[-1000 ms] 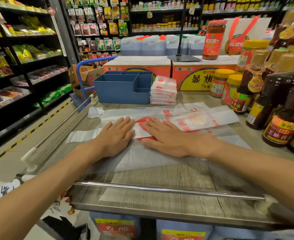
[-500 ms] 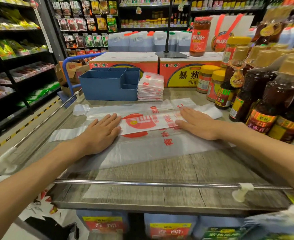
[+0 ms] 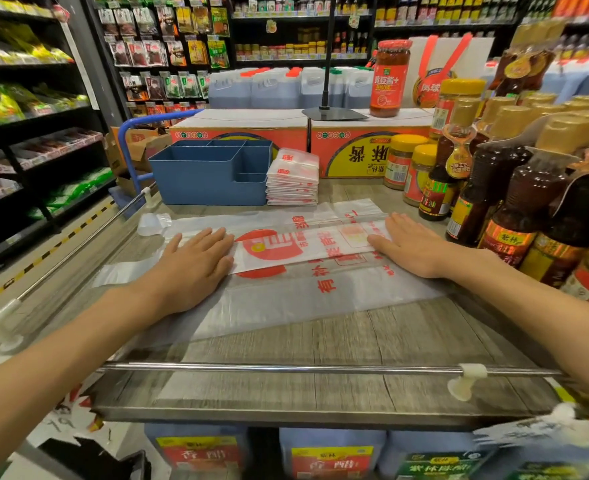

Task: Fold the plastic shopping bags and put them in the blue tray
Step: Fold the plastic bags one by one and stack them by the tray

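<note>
A translucent white plastic shopping bag [image 3: 307, 251] with red print lies flat on the wooden shelf top, folded lengthwise into a long strip. My left hand [image 3: 196, 268] presses flat on its left part, fingers together and pointing right. My right hand [image 3: 411, 247] lies flat on its right end, palm down. More flat plastic [image 3: 303, 303] spreads beneath, toward me. The blue tray [image 3: 213, 174] with several compartments stands behind, empty as far as I can see. A stack of folded bags [image 3: 293, 178] sits right beside the tray.
Dark sauce bottles [image 3: 515, 192] and yellow-lidded jars [image 3: 404, 164] crowd the right side. Red cartons [image 3: 355, 147] stand behind the tray. A metal rail [image 3: 286, 368] runs along the near edge of the shelf top [image 3: 321, 344]. Store shelves [image 3: 36, 116] and an aisle lie to the left.
My right hand has slid rightward along the bag, from beside my left hand to the bag's right end, smoothing it flat. My left hand has stayed pressed on the left part.
</note>
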